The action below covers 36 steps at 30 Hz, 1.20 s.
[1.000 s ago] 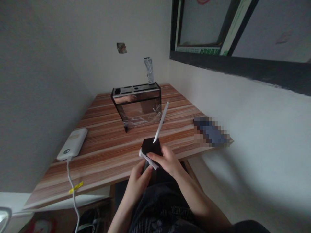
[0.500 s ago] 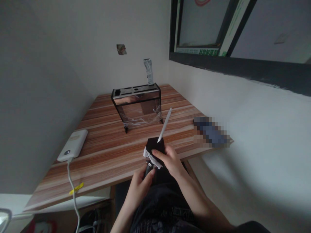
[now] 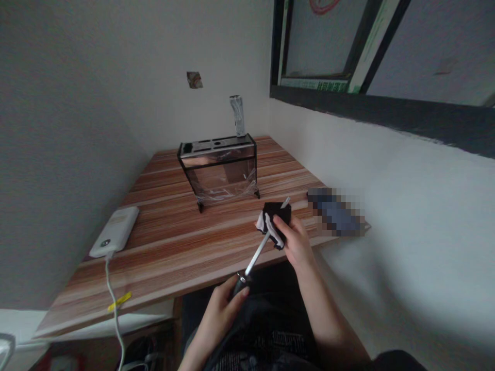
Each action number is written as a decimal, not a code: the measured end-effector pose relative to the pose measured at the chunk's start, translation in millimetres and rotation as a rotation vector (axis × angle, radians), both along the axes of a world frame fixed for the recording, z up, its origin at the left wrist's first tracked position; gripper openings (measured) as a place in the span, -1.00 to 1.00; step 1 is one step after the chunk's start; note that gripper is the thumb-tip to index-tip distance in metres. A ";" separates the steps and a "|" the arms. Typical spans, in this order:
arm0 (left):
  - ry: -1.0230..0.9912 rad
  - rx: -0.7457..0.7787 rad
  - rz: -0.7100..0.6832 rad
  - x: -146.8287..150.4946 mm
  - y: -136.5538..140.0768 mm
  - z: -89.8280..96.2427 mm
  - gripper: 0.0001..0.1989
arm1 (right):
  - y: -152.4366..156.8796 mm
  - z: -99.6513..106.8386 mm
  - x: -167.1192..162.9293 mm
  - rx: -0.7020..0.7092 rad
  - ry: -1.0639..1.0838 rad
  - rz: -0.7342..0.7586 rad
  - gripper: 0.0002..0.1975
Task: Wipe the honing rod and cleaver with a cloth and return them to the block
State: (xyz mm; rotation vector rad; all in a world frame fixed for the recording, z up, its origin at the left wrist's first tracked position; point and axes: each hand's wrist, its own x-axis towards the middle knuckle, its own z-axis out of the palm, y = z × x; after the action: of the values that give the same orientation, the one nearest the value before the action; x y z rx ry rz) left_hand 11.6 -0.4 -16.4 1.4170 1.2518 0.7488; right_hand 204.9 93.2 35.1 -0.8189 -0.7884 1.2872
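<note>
My left hand (image 3: 222, 306) grips the black handle of a sharpening steel (image 3: 257, 256), whose slim metal rod points up and to the right. Around the rod's far part is a folded black cloth with white edges (image 3: 274, 210), pinched in my right hand (image 3: 298, 242). Only a short bit of the tip sticks out beyond the cloth, while bare metal shows between it and the handle. Both hands are at the table's near edge, above my lap.
On the wood-grain table (image 3: 162, 232) stands a clear-fronted knife block (image 3: 220, 175) with plastic film and a wrapped item (image 3: 237, 116) on top. A white power bank (image 3: 116, 232) with a cable lies left. A blurred dark object (image 3: 336, 211) is at the right edge, beside the wall.
My right hand has slid the cloth along the rod away from the handle, up and right, baring the lower rod. My left hand has moved slightly down, still on the handle.
</note>
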 end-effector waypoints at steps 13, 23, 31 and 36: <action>0.017 0.000 -0.083 -6.1 -5.0 0.0 -0.67 | 7.5 5.1 17.7 0.042 0.149 -0.111 -0.72; 0.057 0.031 -0.080 -0.6 0.5 3.9 -0.65 | 8.6 14.0 14.0 0.083 0.169 -0.133 -0.71; 0.101 0.121 -0.056 9.5 13.8 13.2 -0.68 | 5.5 14.5 1.7 0.113 0.104 -0.034 -0.69; 0.056 0.088 -0.010 16.7 22.5 17.0 -0.67 | -2.3 4.6 -14.0 0.047 0.037 0.018 -0.69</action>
State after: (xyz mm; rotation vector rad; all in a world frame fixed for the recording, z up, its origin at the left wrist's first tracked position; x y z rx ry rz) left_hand 28.4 22.1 0.7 1.5232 1.2670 0.7701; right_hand 190.9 90.9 39.7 -0.7496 -0.7949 1.2914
